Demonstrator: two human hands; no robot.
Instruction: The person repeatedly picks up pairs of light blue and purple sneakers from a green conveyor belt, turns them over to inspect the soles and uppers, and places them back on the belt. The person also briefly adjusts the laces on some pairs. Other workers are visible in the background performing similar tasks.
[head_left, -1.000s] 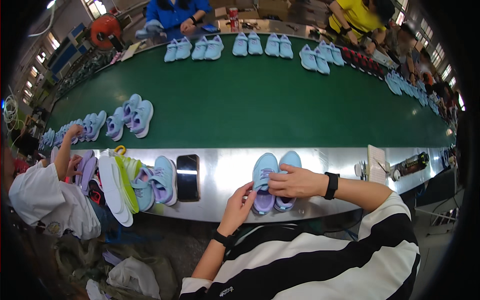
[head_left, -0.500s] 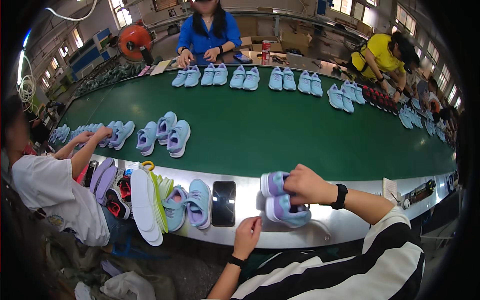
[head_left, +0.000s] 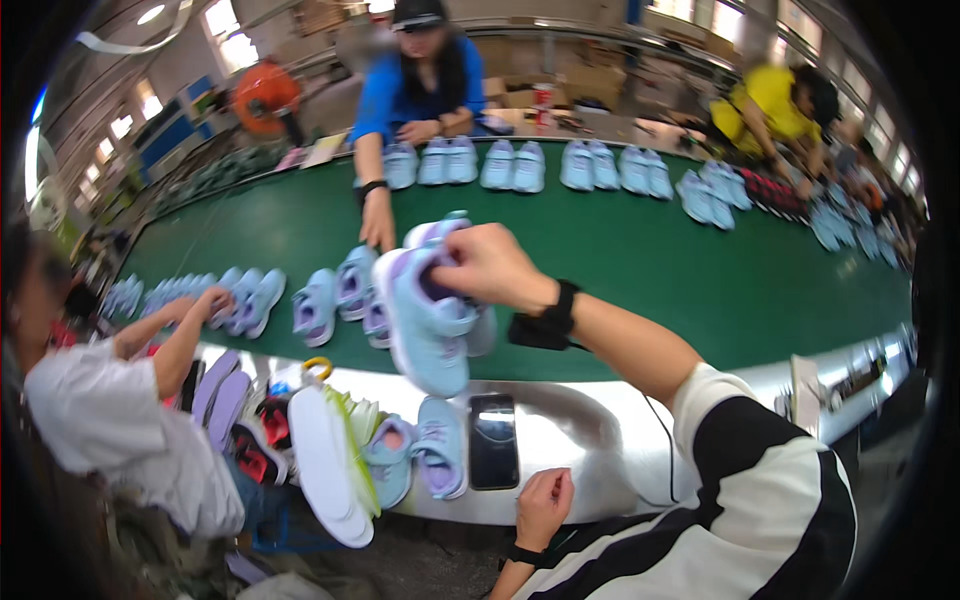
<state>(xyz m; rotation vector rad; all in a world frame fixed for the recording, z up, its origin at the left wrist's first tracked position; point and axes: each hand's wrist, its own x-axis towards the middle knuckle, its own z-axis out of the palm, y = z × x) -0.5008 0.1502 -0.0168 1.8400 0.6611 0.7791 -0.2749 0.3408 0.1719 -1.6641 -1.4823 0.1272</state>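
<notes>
My right hand [head_left: 497,268] grips a pair of light blue and lilac sneakers [head_left: 432,340] by their openings, lifted above the near side of the green belt. One shoe mostly hides the other behind it. My left hand [head_left: 545,505] is loosely curled at the metal ledge's front edge, with nothing visible in it. Beside it on the ledge lies a black phone [head_left: 494,440]. Left of the phone stand a light blue sneaker [head_left: 440,448] and another light blue sneaker [head_left: 389,465] with its opening showing. Partly behind the held pair, loose light blue sneakers [head_left: 316,308] rest on the belt.
A person in blue opposite reaches a hand [head_left: 377,220] toward the loose sneakers. Sneaker pairs [head_left: 513,166] line the belt's far edge. At left, a person in white handles shoes [head_left: 262,300] near white insoles [head_left: 322,455]. A black cable [head_left: 672,455] hangs by my right arm.
My right hand has lifted the sneaker pair off the metal ledge and carried it left and forward over the belt. The person in blue has stretched an arm across the belt.
</notes>
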